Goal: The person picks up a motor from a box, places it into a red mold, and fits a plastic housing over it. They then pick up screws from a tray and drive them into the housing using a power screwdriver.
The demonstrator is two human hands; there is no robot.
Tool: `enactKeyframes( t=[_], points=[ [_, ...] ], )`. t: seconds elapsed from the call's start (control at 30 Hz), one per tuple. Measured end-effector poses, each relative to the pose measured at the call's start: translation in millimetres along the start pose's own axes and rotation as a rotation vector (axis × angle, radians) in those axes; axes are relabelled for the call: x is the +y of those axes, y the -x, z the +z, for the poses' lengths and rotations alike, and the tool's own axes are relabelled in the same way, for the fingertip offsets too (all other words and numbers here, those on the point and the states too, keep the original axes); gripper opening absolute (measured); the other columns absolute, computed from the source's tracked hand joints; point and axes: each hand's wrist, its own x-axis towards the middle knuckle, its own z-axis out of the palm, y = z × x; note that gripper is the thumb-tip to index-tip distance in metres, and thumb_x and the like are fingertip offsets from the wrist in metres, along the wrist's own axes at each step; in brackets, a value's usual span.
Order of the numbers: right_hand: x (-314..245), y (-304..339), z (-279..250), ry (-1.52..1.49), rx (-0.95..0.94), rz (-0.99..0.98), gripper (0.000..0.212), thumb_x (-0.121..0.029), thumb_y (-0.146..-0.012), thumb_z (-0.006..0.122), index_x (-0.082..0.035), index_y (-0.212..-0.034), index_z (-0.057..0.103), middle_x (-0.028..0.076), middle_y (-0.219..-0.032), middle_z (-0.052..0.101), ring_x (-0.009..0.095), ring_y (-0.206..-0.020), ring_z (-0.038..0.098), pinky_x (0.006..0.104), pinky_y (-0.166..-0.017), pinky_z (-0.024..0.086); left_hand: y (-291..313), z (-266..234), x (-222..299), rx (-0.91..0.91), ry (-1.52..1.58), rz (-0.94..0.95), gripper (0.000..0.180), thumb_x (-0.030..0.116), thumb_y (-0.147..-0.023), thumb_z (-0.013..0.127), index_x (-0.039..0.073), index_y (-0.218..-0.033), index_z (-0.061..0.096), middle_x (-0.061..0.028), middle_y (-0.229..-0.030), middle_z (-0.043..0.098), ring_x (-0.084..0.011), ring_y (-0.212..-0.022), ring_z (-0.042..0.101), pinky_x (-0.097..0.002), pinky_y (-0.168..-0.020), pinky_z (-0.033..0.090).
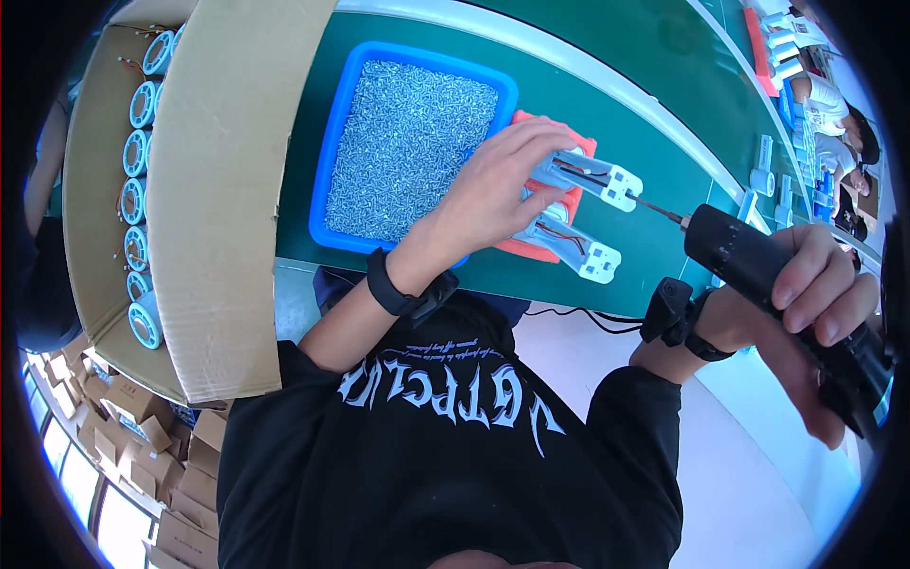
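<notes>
My left hand (488, 180) is closed over a pale blue plastic housing (580, 174) with wires inside and a white end piece. This housing lies in a red-orange foam holder (531, 251). Beside it, nearer to me, a second similar housing (569, 243) with coloured wires rests in the same holder. My right hand (825, 294) is wrapped round a black electric screwdriver (735, 254). Its thin bit points left, with the tip at the white end piece of the far housing; whether it touches a screw there I cannot make out.
A blue tray (329, 180) full of small silver screws (408, 142) stands on the green table (654, 256). At the left is a cardboard box (223, 190) with several round pale blue parts (135, 199). Cartons (142, 408) pile up behind; people (834, 123) sit at the far right.
</notes>
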Motion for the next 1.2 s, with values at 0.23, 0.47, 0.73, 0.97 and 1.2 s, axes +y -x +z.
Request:
enactKeyframes(
  t=[0.23,0.47,0.73,0.97,1.2],
  points=[
    [10.7,-2.8,11.0,0.049,-0.139,0.05,0.072,-0.079,-0.051,0.069,-0.01,-0.066,0.055,-0.002,-0.073,0.055,0.011,-0.052,0.056,0.0214,-0.051,0.048,2.3,3.4,-6.4,0.041,0.024,-0.031,0.044,-0.003,-0.071,0.067,0.006,-0.113,0.058,-0.0109,-0.12,0.056,-0.031,-0.115,0.05,-0.04,-0.096,0.043],
    [10.0,-8.5,16.9,0.048,-0.275,0.107,0.065,-0.053,-0.071,0.074,-0.01,-0.114,0.05,0.006,-0.086,0.055,0.016,-0.062,0.061,0.0264,-0.053,0.055,3.0,5.0,-7.1,0.068,0.02,-0.039,0.043,-0.005,-0.07,0.065,0.007,-0.112,0.059,-0.0101,-0.119,0.056,-0.0308,-0.113,0.051,-0.04,-0.095,0.043],
    [23.2,-27.0,9.9,-0.105,-0.531,0.201,0.046,-0.036,-0.072,0.079,-0.004,-0.094,0.054,0.006,-0.072,0.058,0.018,-0.056,0.062,0.0268,-0.05,0.056,0.9,6.9,-6.0,0.122,-0.022,-0.01,0.04,-0.006,-0.067,0.064,0.005,-0.105,0.06,-0.0092,-0.109,0.058,-0.0307,-0.102,0.054,-0.0409,-0.085,0.046],
    [26.0,-12.2,11.1,-0.197,-0.272,0.081,0.033,-0.028,-0.073,0.078,-0.003,-0.08,0.057,0.004,-0.067,0.057,0.015,-0.052,0.061,0.0272,-0.049,0.056,1.2,8.4,-5.5,0.125,-0.015,-0.007,0.04,-0.007,-0.066,0.064,0.006,-0.103,0.06,-0.0083,-0.108,0.058,-0.0306,-0.101,0.054,-0.0405,-0.082,0.045],
    [-35.2,-21.7,14.8,-0.23,0.123,-0.247,0.057,-0.05,-0.077,0.066,-0.013,-0.111,0.038,0.007,-0.076,0.055,0.017,-0.051,0.055,0.0272,-0.044,0.052,5.8,2.9,-5.5,0.106,-0.01,-0.035,0.041,-0.005,-0.067,0.064,0.006,-0.106,0.059,-0.0096,-0.11,0.057,-0.031,-0.104,0.053,-0.0391,-0.088,0.044]
  ],
)
